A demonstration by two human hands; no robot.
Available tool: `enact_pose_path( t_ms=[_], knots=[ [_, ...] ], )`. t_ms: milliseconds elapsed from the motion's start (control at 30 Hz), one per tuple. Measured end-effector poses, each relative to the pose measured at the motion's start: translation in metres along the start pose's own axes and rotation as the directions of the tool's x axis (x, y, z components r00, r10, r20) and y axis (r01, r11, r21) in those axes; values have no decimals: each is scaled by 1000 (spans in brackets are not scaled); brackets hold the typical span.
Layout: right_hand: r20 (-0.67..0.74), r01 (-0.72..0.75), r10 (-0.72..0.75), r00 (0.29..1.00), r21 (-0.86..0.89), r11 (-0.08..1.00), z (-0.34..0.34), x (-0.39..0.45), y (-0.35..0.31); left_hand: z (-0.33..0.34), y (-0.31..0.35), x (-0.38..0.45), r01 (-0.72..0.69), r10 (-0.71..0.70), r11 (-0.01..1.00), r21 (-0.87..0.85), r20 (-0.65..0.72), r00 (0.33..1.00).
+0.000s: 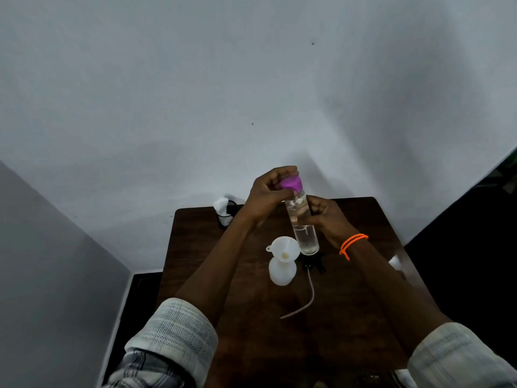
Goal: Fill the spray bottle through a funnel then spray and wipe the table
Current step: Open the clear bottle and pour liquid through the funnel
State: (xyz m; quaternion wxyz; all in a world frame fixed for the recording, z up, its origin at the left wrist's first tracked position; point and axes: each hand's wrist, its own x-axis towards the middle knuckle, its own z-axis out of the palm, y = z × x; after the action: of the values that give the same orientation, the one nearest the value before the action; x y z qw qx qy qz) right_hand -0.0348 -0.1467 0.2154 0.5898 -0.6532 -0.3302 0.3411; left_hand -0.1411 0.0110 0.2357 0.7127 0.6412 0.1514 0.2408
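A clear water bottle (305, 233) with a purple cap (291, 182) is held upright above the dark wooden table (251, 317). My right hand (324, 217) grips the bottle's middle. My left hand (268, 191) has its fingers curled round the purple cap. Below stands the white spray bottle (282, 271) with a white funnel (284, 247) sitting in its neck. The black spray head (314, 266) with its long white tube (303, 301) lies on the table just right of it.
A black mesh cup holding white tissue (223, 210) stands at the table's far left corner. A white object (395, 263) shows at the table's right edge. Walls close in behind and on the left.
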Motion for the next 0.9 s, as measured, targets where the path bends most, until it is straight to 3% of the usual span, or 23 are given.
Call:
enact_pose_path(
  t_ms=[233,367,433,533,633,900],
  knots=[
    [-19,2,-3,1000,-49,999,-5,0,6,15,-2,2,14,7,994,105,-196,981],
    [-10,1,-2,1000,-83,997,-6,-2,5,25,1,2,58,10,966,251,-264,964],
    [-9,-1,0,1000,-88,996,-8,-3,5,27,1,6,96,-41,967,235,-229,973],
    [-33,-3,0,999,-73,997,-11,-4,8,22,0,8,129,-124,988,80,-72,990],
    [-49,-1,-2,999,-65,998,-15,-3,10,15,-3,7,80,-81,996,39,22,996],
    [-21,1,-3,1000,-126,992,-19,-7,7,28,1,3,100,-46,968,230,-226,973]
  ],
)
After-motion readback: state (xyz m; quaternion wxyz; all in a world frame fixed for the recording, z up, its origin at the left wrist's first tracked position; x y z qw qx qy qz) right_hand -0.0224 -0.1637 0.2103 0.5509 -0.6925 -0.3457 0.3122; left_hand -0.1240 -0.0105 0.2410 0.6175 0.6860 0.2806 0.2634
